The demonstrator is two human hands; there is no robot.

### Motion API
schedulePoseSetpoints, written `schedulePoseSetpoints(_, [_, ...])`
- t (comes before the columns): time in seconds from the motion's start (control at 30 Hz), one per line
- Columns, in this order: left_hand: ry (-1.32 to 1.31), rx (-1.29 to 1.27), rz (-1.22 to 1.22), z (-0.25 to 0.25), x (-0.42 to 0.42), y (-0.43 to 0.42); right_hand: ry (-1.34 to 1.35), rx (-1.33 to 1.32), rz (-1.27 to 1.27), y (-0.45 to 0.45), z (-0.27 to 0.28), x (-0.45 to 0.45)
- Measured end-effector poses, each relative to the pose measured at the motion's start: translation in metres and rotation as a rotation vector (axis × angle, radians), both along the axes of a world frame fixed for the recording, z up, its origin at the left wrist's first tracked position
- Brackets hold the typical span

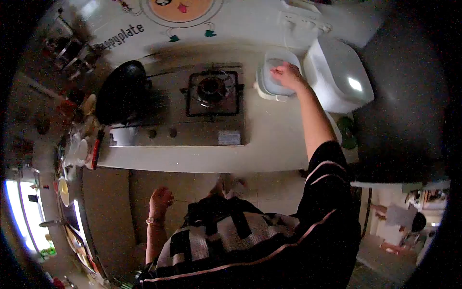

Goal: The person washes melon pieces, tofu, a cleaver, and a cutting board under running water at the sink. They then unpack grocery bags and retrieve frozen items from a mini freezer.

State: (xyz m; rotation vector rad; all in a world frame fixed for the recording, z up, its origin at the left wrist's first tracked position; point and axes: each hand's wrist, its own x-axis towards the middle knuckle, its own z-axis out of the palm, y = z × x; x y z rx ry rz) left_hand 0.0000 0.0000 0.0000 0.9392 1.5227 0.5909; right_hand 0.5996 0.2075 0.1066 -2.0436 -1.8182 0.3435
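My right hand (288,74) is stretched out to the back right of the counter, over a small whitish container (264,89) with a pale translucent lid (274,84). Its fingers are bent together at the lid's middle; what they grip, if anything, is hidden. A large white bin-like box (337,72) stands just right of that hand. My left hand (161,198) hangs low at my left side, below the counter edge, with a bracelet on the wrist. Its fingers are loosely curled and I see nothing in them.
A gas stove (211,89) is set in the counter (269,144), with a dark wok (121,91) on its left side. A wall socket strip (305,21) is behind the container. At far right, another person (402,216) shows through an opening.
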Motion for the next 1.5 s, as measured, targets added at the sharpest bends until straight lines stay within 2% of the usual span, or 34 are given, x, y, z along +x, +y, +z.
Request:
schedulePoseSetpoints(0.07, [0.066, 0.044, 0.006, -0.005, -0.011, -0.035, 0.06, -0.396, -0.079, 0.027, -0.001, 0.007])
schedulePoseSetpoints(0.13, [0.045, 0.008, 0.078, 0.0, -0.018, -0.053, 0.041, -0.485, -0.129, 0.029, -0.024, -0.003])
schedulePoseSetpoints(0.2, [-0.175, -0.095, 0.406, 0.032, -0.001, -0.059, 0.11, -0.351, -0.222, 0.037, -0.03, -0.002])
schedulePoseSetpoints(0.23, [-0.203, -0.099, 0.461, 0.039, 0.0, -0.061, 0.193, -0.21, -0.29, 0.038, -0.031, -0.002])
schedulePoseSetpoints(0.3, [-0.253, -0.122, 0.564, 0.045, -0.003, -0.072, 0.135, -0.174, -0.353, 0.061, -0.04, 0.029])
schedulePoseSetpoints(0.33, [-0.213, -0.097, 0.542, 0.046, -0.004, -0.074, 0.108, -0.157, -0.385, 0.072, -0.044, 0.044])
schedulePoseSetpoints(0.4, [-0.141, -0.051, 0.49, 0.045, -0.007, -0.072, -0.208, 0.0, -0.319, 0.063, -0.025, 0.06])
schedulePoseSetpoints(0.43, [-0.166, -0.071, 0.459, 0.042, -0.011, -0.068, -0.176, 0.037, -0.231, 0.05, -0.005, 0.055])
schedulePoseSetpoints(0.5, [-0.216, -0.096, 0.399, 0.037, -0.021, -0.054, -0.075, 0.173, -0.232, 0.026, 0.031, 0.028])
schedulePoseSetpoints(0.57, [-0.12, 0.036, 0.24, 0.046, -0.024, -0.051, -0.347, 0.496, -0.141, 0.002, 0.046, -0.012])
schedulePoseSetpoints(0.63, [-0.078, 0.053, 0.235, 0.053, -0.033, -0.048, -0.46, 0.644, -0.021, -0.025, 0.057, -0.073])
schedulePoseSetpoints(0.7, [-0.198, 0.142, 0.264, 0.055, -0.052, -0.052, -0.497, 0.693, 0.129, -0.059, 0.069, -0.163])
schedulePoseSetpoints(0.73, [-0.235, 0.086, 0.279, 0.063, -0.066, -0.051, -0.512, 0.731, 0.219, -0.075, 0.073, -0.21])
schedulePoseSetpoints(0.8, [-0.529, 0.107, 0.381, 0.077, -0.091, -0.058, -0.496, 0.808, 0.47, -0.109, 0.068, -0.31])
schedulePoseSetpoints(0.83, [-0.699, 0.122, 0.402, 0.069, -0.111, -0.062, -0.468, 0.821, 0.608, -0.129, 0.066, -0.367])
schedulePoseSetpoints(0.93, [-1.111, 0.227, 0.391, 0.081, -0.186, -0.094, -0.097, 0.659, 1.106, -0.184, 0.046, -0.533])
schedulePoseSetpoints(0.97, [-1.209, 0.306, 0.399, 0.082, -0.211, -0.111, -0.007, 0.575, 1.237, -0.206, 0.042, -0.587])
schedulePoseSetpoints(1.03, [-1.37, 0.497, 0.4, 0.083, -0.258, -0.148, 0.005, 0.499, 1.527, -0.237, 0.025, -0.681])
schedulePoseSetpoints(1.07, [-1.403, 0.511, 0.465, 0.058, -0.287, -0.16, -0.013, 0.527, 1.694, -0.251, 0.02, -0.73])
schedulePoseSetpoints(1.1, [-1.303, 0.536, 0.584, 0.052, -0.312, -0.179, -0.028, 0.56, 1.844, -0.266, 0.015, -0.77])
schedulePoseSetpoints(1.17, [-1.089, 0.537, 0.814, 0.055, -0.336, -0.205, -0.07, 0.537, 1.977, -0.272, -0.009, -0.81])
schedulePoseSetpoints(1.27, [-1.112, 0.693, 1.081, 0.033, -0.397, -0.259, -0.175, 0.54, 2.135, -0.308, -0.002, -0.895])
schedulePoseSetpoints(1.33, [-0.999, 0.698, 1.34, 0.022, -0.437, -0.285, -0.117, 0.411, 2.233, -0.314, -0.006, -0.943])
schedulePoseSetpoints(1.43, [-0.807, 0.795, 1.531, 0.013, -0.489, -0.326, -0.086, 0.271, 2.308, -0.32, -0.02, -0.993])
schedulePoseSetpoints(1.5, [-0.724, 0.732, 1.699, 0.012, -0.525, -0.339, -0.025, 0.102, 2.28, -0.31, -0.031, -1.02])
